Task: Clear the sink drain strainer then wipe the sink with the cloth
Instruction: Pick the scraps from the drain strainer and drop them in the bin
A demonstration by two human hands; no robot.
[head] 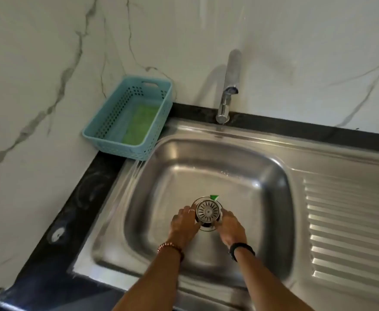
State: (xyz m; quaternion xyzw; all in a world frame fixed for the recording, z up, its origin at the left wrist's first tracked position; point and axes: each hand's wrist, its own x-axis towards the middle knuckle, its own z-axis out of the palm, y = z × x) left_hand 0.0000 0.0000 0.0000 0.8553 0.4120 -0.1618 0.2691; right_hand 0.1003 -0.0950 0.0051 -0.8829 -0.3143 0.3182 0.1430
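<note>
The strainer (207, 211) is a round, shiny metal disc with slots radiating from a small central knob; it sits tilted and seems partly lifted out of the drain opening (207, 226), whose dark gap shows just below it; a small green scrap (214, 197) lies at the far edge of the drain ring; the sink (168, 187) is a stainless steel basin with rounded corners, wet and reflective, the drain near its front centre; the cloth (139, 124) is green and lies flat in a pale blue perforated basket (98, 129) at the sink's far left corner.
</note>
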